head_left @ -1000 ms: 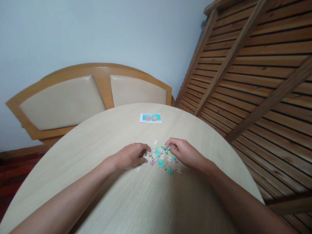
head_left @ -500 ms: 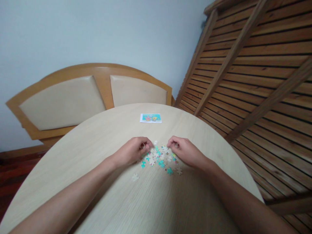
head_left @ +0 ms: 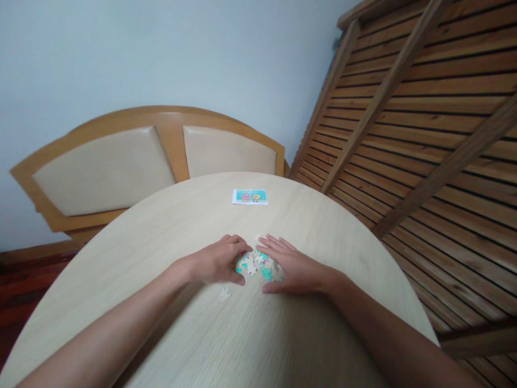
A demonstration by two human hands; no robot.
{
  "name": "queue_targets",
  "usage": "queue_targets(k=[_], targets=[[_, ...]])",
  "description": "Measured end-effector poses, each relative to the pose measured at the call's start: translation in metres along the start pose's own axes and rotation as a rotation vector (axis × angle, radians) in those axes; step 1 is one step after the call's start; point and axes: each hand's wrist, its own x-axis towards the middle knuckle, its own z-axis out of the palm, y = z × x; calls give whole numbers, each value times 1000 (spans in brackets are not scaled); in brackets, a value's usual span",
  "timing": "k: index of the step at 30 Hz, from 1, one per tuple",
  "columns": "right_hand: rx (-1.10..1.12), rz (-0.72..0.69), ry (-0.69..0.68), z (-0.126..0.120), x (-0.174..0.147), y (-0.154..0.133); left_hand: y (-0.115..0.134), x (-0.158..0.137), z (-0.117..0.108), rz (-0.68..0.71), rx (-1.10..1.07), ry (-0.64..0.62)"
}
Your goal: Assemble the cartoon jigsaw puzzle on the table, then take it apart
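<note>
A small heap of jigsaw puzzle pieces (head_left: 252, 264), some pale and some turquoise, lies between my two hands on the table. My left hand (head_left: 222, 260) curves around the heap's left side, thumb and fingers apart. On the other side my right hand (head_left: 291, 265) is spread, its fingers reaching over the far right part and its thumb at the near edge. Both palms face the pieces, and some of them are hidden under the right hand. One pale puzzle piece (head_left: 225, 293) lies apart, nearer to me on the left.
The round wooden table (head_left: 181, 334) carries a small printed picture card (head_left: 251, 197) of cartoon figures beyond the heap. Behind the table stands a padded headboard (head_left: 169, 116) against a pale wall. A slatted wooden panel (head_left: 404, 151) leans along the right side.
Both hands have opened from curled fingers and closed in around the heap. The right hand has moved left and nearer, and the pieces on that side are pushed closer together.
</note>
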Motion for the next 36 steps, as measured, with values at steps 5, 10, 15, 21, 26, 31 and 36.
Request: queue_targets(k=[5,10,15,21,26,31,36], targets=[[-17,-107,110,-1,5,-2,8,8,11,-82,28,55],[-40,-158,217,-3,9,-1,13,11,16,-63,129,139],[32,-94,335,-3,11,4,10,12,17,-84,88,215],[33,32,417,-13,5,5,14,14,8,-213,4,264],[-78,187,209,-12,-2,3,15,14,12,-162,-34,296],[-68,79,45,6,3,-2,8,14,27,-27,-12,210],[-9,-49,208,13,11,-2,2,17,37,-11,-104,284]])
